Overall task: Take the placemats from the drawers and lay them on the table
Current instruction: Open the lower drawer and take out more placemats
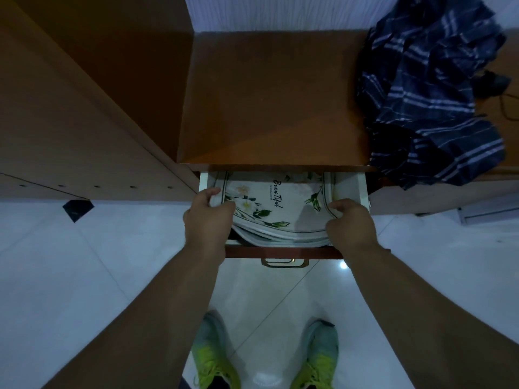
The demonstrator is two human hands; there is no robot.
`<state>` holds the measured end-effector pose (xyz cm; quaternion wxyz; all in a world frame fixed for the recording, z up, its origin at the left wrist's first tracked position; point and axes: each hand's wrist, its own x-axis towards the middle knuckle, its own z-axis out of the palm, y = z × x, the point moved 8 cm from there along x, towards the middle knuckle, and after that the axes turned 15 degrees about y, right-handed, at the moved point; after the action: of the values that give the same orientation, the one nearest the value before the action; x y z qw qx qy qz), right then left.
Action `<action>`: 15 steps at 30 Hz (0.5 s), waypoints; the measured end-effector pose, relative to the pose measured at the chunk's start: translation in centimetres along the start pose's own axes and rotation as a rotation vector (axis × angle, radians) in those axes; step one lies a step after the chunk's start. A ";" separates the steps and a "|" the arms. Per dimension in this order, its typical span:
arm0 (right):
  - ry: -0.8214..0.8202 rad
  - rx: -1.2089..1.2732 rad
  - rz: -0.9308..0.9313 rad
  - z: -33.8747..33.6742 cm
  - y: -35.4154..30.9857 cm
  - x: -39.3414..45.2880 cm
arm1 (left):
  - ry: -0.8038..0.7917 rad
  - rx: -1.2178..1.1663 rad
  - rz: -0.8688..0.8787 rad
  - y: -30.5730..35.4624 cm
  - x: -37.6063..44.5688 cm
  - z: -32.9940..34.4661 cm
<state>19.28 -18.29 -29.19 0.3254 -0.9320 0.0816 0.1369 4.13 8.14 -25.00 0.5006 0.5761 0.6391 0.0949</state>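
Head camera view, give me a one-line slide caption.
Left hand and right hand grip floral placemats in the open drawer.

Smooth white floral-printed placemats (269,209) with a slight sheen, matt brown wood-look cabinet top (269,102), white-lined drawer (362,189), shiny brass-coloured metal handle (283,262), glossy pale tiled floor (84,262), crumpled dark striped cloth (432,88), mesh-fabric shoes (216,357).

White placemats (269,203) carry green leaves, pale flowers, a dark border line and black script. The drawer (280,252) has a reddish-brown front and white inside walls. A navy cloth (432,88) shows pale stripes. The shoes (216,357) are neon yellow-green and grey on white floor tiles (84,262).
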 end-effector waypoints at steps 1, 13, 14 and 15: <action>0.004 0.052 0.032 -0.3 -0.2 -0.2 | -0.048 -0.029 -0.060 0.3 -0.1 0.0; -0.286 -0.057 0.323 -6.5 -0.6 -2.7 | -0.218 0.278 -0.073 0.7 -1.9 -4.3; -0.278 -0.047 0.348 -6.9 0.0 -2.8 | -0.236 0.305 -0.080 0.3 -1.8 -4.4; -0.275 -0.021 0.388 -7.2 0.6 -3.1 | -0.262 0.322 -0.081 0.1 -1.8 -4.5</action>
<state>17.69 -23.09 -23.18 0.2911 -0.8749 0.2127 0.3234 0.58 8.68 -21.79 0.4843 0.6298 0.5982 -0.1044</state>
